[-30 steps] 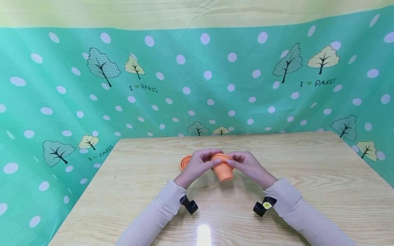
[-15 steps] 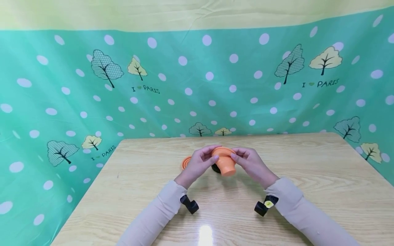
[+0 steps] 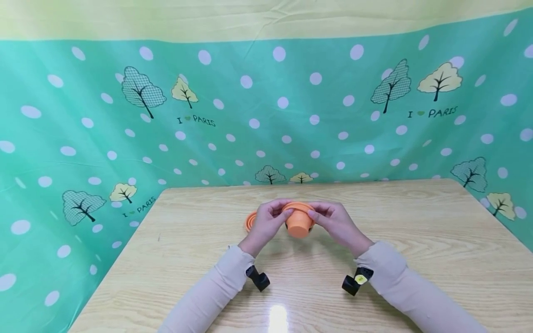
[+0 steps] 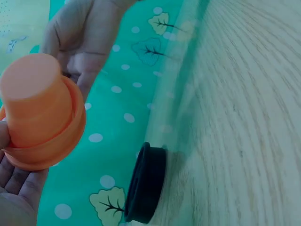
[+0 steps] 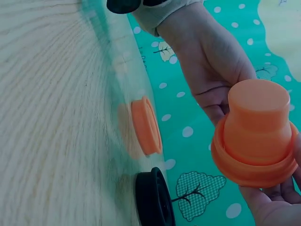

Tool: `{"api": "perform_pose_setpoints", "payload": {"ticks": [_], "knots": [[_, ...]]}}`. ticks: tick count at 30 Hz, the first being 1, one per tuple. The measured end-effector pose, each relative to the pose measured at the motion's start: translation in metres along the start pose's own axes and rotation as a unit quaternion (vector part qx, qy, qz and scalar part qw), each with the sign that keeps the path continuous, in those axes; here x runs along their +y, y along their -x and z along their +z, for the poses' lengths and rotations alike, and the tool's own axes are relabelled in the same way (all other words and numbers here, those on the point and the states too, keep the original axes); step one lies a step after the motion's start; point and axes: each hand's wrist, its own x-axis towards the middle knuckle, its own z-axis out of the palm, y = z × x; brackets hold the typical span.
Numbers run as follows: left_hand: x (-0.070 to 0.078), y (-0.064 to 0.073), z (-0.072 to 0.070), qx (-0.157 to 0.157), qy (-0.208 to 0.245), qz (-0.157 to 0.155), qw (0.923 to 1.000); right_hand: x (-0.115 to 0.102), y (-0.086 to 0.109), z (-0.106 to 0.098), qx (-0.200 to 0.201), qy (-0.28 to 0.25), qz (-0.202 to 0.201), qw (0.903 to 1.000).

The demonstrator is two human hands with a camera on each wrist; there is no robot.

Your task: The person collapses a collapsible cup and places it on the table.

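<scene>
An orange collapsible cup [image 3: 299, 225] is held up over the table between both hands, its flat base turned toward the head camera. In the right wrist view the cup [image 5: 258, 127] has its wide rim section folded round its stepped body. My left hand [image 3: 266, 225] pinches the left side of the rim, thumb in front and fingers behind. The right hand [image 3: 338, 225] grips the opposite side in the same way. Behind the cup, a black round lid-like piece [image 4: 148, 183] sits on the table, mostly hidden in the head view.
An orange ridged ring-like piece [image 3: 250, 221] lies beside my left hand, partly covered by it. Both wrists wear black cameras [image 3: 354, 283]. A green dotted cloth [image 3: 312, 101] hangs behind the far edge of the wooden table [image 3: 200, 212].
Over the last second the cup's base has swung from pointing down-right to facing the head camera, and the cup looks shorter. Both hands stay on the rim, shifting only slightly.
</scene>
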Motion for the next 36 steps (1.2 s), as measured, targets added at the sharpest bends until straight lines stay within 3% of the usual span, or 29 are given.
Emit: {"api": "perform_pose_setpoints", "payload": {"ticks": [6,10,18,22,29,36], "knots": [[-0.023,-0.009,-0.003,-0.018,0.025,-0.017,0.9994,-0.003,0.001,-0.001,0.006,-0.005,0.008,0.9999],[-0.026,-0.009,-0.006,-0.049,0.032,-0.018,0.9981,-0.004,0.002,-0.004,0.01,-0.001,0.01,0.9999],[-0.023,-0.006,-0.006,-0.089,-0.012,-0.039,0.9952,-0.004,0.001,-0.004,0.021,0.044,0.034,0.9982],[-0.02,-0.005,-0.004,-0.093,-0.031,-0.032,0.9947,-0.005,0.001,-0.004,0.019,0.058,0.025,0.9978],[-0.015,-0.004,-0.004,-0.082,-0.028,-0.024,0.996,-0.007,0.004,-0.006,-0.018,0.052,0.027,0.9981],[-0.012,-0.004,-0.004,-0.065,-0.044,-0.022,0.9967,-0.006,0.004,-0.003,-0.008,0.089,0.026,0.9957]]}}
